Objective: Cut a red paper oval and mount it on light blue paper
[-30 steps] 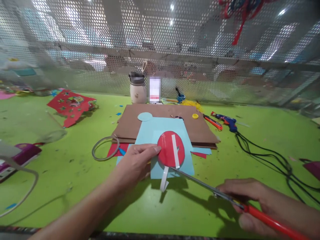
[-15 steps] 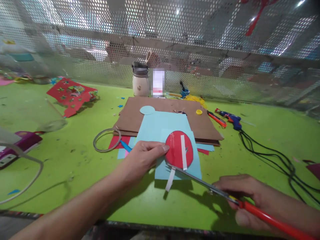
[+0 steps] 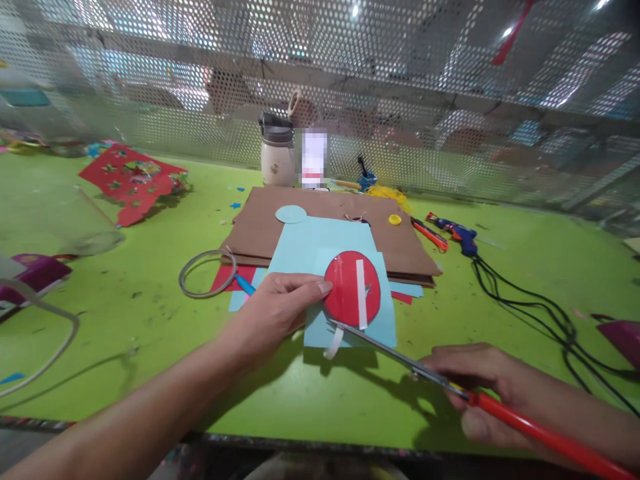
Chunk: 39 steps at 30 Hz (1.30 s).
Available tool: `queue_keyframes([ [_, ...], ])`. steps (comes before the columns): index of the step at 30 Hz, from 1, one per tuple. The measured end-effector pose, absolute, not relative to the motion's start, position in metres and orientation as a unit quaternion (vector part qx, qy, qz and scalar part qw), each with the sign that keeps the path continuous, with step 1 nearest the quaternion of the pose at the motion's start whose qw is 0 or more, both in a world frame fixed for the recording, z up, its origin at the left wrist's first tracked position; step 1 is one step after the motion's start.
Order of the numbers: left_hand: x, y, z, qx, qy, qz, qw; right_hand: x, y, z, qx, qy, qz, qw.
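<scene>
My left hand (image 3: 295, 300) pinches the left edge of a red paper disc (image 3: 345, 300), thumb on top. A white strip (image 3: 361, 293) lies upright on the disc's right part, and a clear strip runs down its left part. Scissors (image 3: 385, 348) with red handles are in my right hand (image 3: 475, 380). Their tips reach the disc's lower edge, where a short white strip end (image 3: 334, 343) hangs down, curled. Beneath the disc are light blue paper sheets (image 3: 327, 237), partly over brown cardboard (image 3: 255, 220).
A blue hot glue gun (image 3: 463, 237) with black cable and an orange cutter (image 3: 430, 233) lie right. A coiled grey ring (image 3: 183, 277) and cut red paper (image 3: 125, 187) lie left. A bottle (image 3: 277, 160) stands behind, before a perforated metal screen (image 3: 190, 80).
The hanging white strip end has gone from straight to curled at the scissor tips. My view has shifted slightly, moving everything a little up and left in it.
</scene>
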<state>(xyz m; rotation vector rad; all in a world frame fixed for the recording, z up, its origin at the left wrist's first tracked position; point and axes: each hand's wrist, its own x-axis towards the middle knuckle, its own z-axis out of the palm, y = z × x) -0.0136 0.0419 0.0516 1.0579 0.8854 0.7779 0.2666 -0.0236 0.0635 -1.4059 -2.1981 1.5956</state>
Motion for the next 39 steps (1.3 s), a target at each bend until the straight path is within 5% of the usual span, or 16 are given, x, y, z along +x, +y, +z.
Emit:
queue_keyframes([
  [39, -0.013, 0.0416, 0.054, 0.488, 0.406, 0.344, 0.692, 0.2665, -0.0248, 0.061, -0.45, -0.736, 0.5, 0.074],
])
